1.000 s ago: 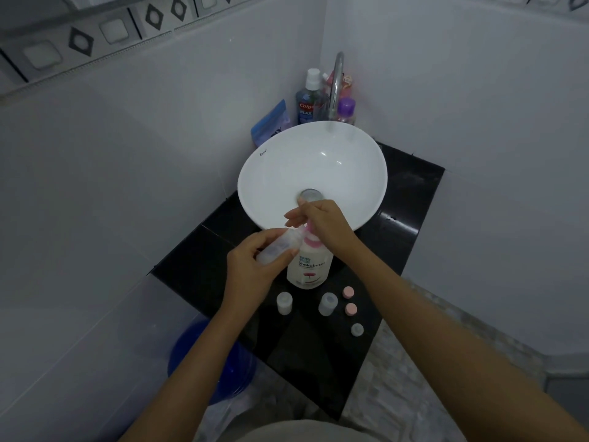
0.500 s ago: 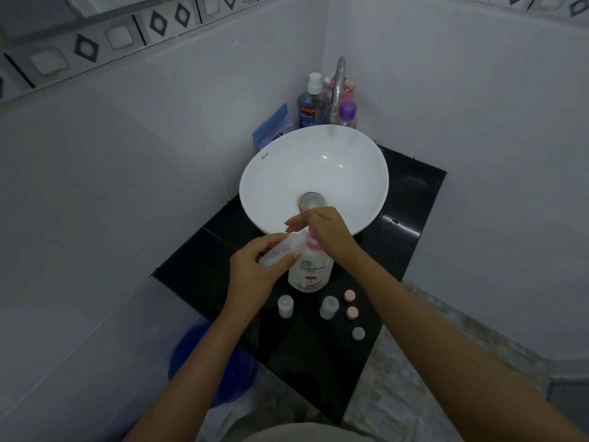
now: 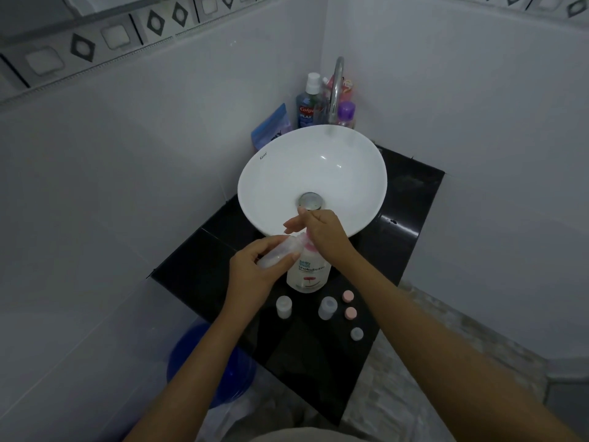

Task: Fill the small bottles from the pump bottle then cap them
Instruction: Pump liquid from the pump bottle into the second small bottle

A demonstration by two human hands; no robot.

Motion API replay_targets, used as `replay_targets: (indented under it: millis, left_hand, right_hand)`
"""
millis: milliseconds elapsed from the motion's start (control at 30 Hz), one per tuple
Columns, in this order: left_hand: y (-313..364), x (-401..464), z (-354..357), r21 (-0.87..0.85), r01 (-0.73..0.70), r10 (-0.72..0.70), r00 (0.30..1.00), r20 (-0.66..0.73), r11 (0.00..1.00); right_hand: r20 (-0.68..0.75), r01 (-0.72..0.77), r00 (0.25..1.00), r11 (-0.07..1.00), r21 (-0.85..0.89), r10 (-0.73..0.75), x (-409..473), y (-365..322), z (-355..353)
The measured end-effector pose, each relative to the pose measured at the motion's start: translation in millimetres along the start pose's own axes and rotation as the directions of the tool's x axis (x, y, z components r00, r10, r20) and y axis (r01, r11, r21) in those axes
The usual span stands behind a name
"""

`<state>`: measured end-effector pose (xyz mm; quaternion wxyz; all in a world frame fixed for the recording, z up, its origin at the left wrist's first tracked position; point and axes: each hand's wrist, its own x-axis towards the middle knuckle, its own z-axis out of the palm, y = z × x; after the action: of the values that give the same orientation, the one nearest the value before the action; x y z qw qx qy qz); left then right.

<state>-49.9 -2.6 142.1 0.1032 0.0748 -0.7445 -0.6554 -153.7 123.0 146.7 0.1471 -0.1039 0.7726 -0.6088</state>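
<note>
A white pump bottle (image 3: pixel 308 274) with a pink top stands on the black counter (image 3: pixel 401 250) in front of the sink. My right hand (image 3: pixel 322 231) rests on top of its pump head. My left hand (image 3: pixel 255 269) holds a small clear bottle (image 3: pixel 277 252) tilted, its mouth up against the pump spout. Two more small bottles (image 3: pixel 283 306) (image 3: pixel 327 307) stand uncapped on the counter nearer to me. Two pink caps (image 3: pixel 348 296) (image 3: pixel 350 312) and a pale blue-grey cap (image 3: pixel 356 334) lie to their right.
A white bowl sink (image 3: pixel 271 186) with a chrome tap (image 3: pixel 337 87) sits behind. A mouthwash bottle (image 3: pixel 308 105), a purple-capped bottle (image 3: pixel 346 113) and a blue pouch (image 3: pixel 271 127) crowd the corner. A blue bucket (image 3: pixel 191 362) stands on the floor under the counter's left edge.
Both hands keep their hold on the pump head and the small bottle. The view has drifted slightly; nothing on the counter has moved.
</note>
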Motion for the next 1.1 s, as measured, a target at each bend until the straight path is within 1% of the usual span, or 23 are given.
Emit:
replay_targets:
  millis: [100,167,267,433,500,567,633,700,833,1033,1100]
  left_hand:
    - [3.5,2.9,-1.7,0.000,-0.032,0.032,0.999,-0.007,0.999]
    - [5.6,4.9,-2.6,0.002,-0.050,0.050,0.999,-0.005,0.999]
    - [4.7,7.0,-3.0,0.009,-0.046,0.046,0.999,0.004,0.999]
    - [-1.9,6.2,-2.0,-0.007,0.002,-0.002,1.000,0.023,1.000]
    - [-2.3,4.9,-1.6,-0.019,0.008,-0.007,1.000,0.026,1.000]
    - [0.7,4.7,-2.0,-0.032,-0.003,0.004,1.000,0.028,0.999]
    - [4.5,6.5,-3.4,-0.031,-0.031,0.032,0.999,0.023,0.999]
    - [7.3,8.2,-4.6,-0.020,-0.054,0.054,0.998,0.021,0.998]
    - [6.7,8.0,-3.9,-0.025,-0.043,0.044,0.998,0.035,0.999]
    - [1.4,4.5,-3.0,-0.040,0.003,-0.001,0.999,0.041,0.999]
    - [2.7,5.0,-3.0,-0.045,-0.008,0.010,0.999,0.039,0.999]
  right_hand:
    - [0.036,0.032,0.999,0.998,0.046,-0.034,0.5,-10.8,-5.1]
    - [0.012,0.052,0.999,0.995,0.080,-0.053,0.1,-12.3,-5.3]
    - [-0.034,0.038,0.999,0.998,0.043,-0.036,2.5,-7.3,-2.8]
    - [-0.033,0.029,0.999,1.000,-0.001,-0.029,2.8,7.4,2.3]
    - [-0.012,0.012,1.000,1.000,-0.008,-0.012,2.1,6.8,1.1]
    - [0.033,0.008,0.999,1.000,0.000,-0.008,2.7,-0.3,-3.2]
    - [0.059,0.043,0.997,0.999,0.022,-0.044,3.1,-8.3,-6.6]
    - [0.037,0.066,0.997,0.996,0.051,-0.068,2.7,-10.4,-6.8]
    - [-0.021,0.048,0.999,0.998,0.040,-0.047,2.7,-3.3,-3.1]
    - [-0.016,0.021,1.000,1.000,0.006,-0.021,0.7,5.6,2.0]
    - [0.007,0.019,1.000,1.000,0.024,-0.019,1.3,-0.1,-1.5]
